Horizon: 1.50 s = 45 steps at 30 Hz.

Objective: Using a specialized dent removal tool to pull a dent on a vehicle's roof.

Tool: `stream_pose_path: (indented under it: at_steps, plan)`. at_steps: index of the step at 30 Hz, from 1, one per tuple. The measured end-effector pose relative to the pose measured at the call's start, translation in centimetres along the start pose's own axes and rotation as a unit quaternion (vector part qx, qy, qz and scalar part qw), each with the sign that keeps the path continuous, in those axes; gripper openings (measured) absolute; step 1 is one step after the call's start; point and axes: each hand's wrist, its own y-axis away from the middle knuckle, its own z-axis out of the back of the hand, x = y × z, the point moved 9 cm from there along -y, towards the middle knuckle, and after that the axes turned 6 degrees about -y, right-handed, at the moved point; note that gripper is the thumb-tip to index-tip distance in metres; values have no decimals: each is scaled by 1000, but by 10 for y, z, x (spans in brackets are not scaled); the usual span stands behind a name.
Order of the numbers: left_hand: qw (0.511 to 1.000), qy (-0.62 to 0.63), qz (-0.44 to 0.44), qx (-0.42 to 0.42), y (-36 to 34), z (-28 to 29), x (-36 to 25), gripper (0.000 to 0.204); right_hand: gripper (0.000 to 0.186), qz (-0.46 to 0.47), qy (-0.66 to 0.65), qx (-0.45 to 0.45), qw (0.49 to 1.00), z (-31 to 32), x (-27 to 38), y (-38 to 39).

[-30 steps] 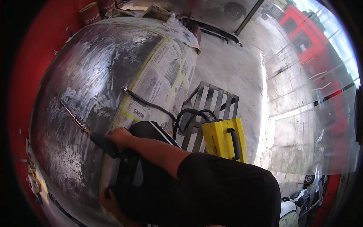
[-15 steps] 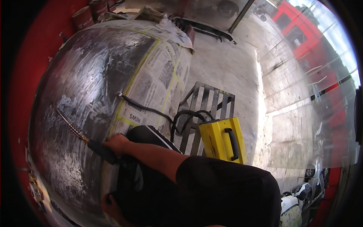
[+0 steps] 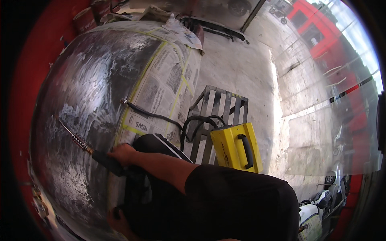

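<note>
Panel (image 3: 94, 80) passable — cable (image 3: 155, 115) bars newspaper (image 3: 160, 82).

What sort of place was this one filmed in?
Most likely a vehicle body repair workshop: a scuffed metallic panel is edged with taped newspaper, the right hand holds a slim-tipped tool, and a yellow machine stands nearby.

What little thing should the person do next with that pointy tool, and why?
Maybe use the right hand to settle the pointed tool gently against the metal panel. That hand is at its black handle, and the tip lies over the scuffed metal, but I can't tell if they're touching.
</note>
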Motion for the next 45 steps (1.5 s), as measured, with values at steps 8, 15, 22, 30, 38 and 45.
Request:
stream_pose_path:
  at_steps: [8,15,22,30,38,45]
  plan:
    - [986,-168,-4,-17,40,3,0,73,64,23,-16,-44,999,9,5,6]
    - [982,-172,-71,-37,88,21,-58,76,60,30,-25,-58,998,11,7,6]
    - [967,-216,-99,-88,167,8,-83,81,60,16,-8,-38,999,7,4,4]
    - [983,-138,-88,-87,177,20,-96,71,84,2,8,2,1000,4,3,2]
    - [979,-104,-100,-140,176,32,-109,60,81,-1,-6,-2,1000,1,1,-1]
    - [983,-102,-82,-132,180,32,-105,60,70,24,-8,-56,998,6,5,4]
